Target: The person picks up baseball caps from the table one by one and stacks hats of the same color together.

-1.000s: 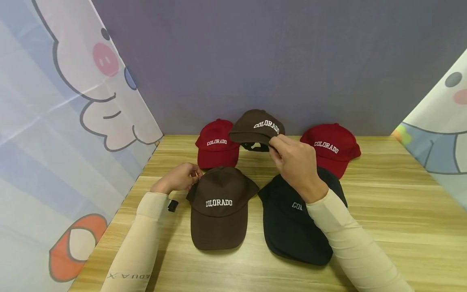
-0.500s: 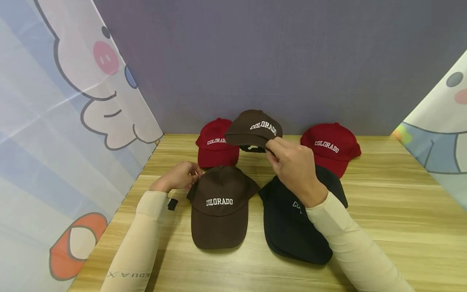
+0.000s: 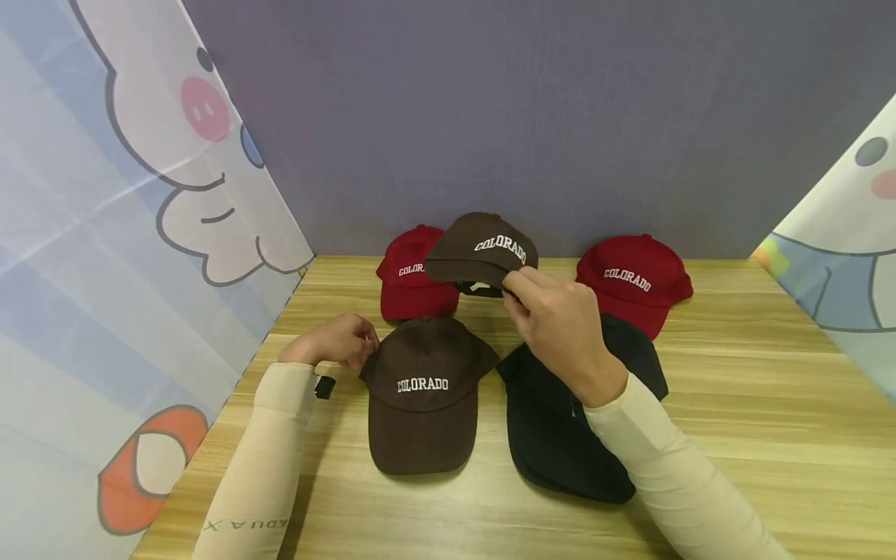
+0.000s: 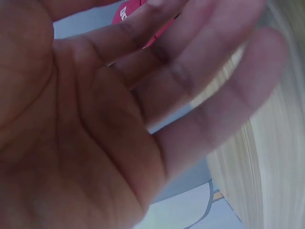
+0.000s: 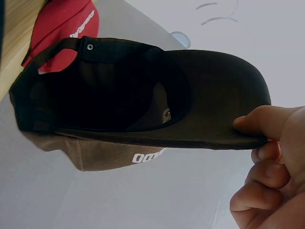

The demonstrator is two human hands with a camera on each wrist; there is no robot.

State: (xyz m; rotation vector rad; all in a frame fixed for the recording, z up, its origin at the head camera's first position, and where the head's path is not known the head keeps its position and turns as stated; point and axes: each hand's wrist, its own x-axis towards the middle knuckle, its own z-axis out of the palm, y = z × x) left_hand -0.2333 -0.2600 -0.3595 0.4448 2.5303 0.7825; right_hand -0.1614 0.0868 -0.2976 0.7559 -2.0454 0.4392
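Observation:
My right hand (image 3: 563,327) pinches the brim edge of a brown baseball cap (image 3: 483,243) between thumb and fingers. That cap is raised above the table, its white COLORADO lettering tilted, and it overlaps a red cap in the head view. The right wrist view looks into its dark inside (image 5: 109,95), with the thumb under the brim (image 5: 219,95). A second brown cap (image 3: 422,412) lies front up on the table. Beside its left edge is my left hand (image 3: 336,341), fingers loosely bent; in the left wrist view its palm (image 4: 95,124) shows nothing held.
A red cap (image 3: 413,299) lies behind the front brown cap, and another red cap (image 3: 633,272) stands at the back right. A black cap (image 3: 560,443) lies partly under my right forearm. A grey panel (image 3: 518,109) closes off the back of the wooden table (image 3: 770,404).
My right hand has carried the raised brown cap slightly left, covering more of the left red cap's lettering. My left hand has drawn back a little to the left from the front brown cap.

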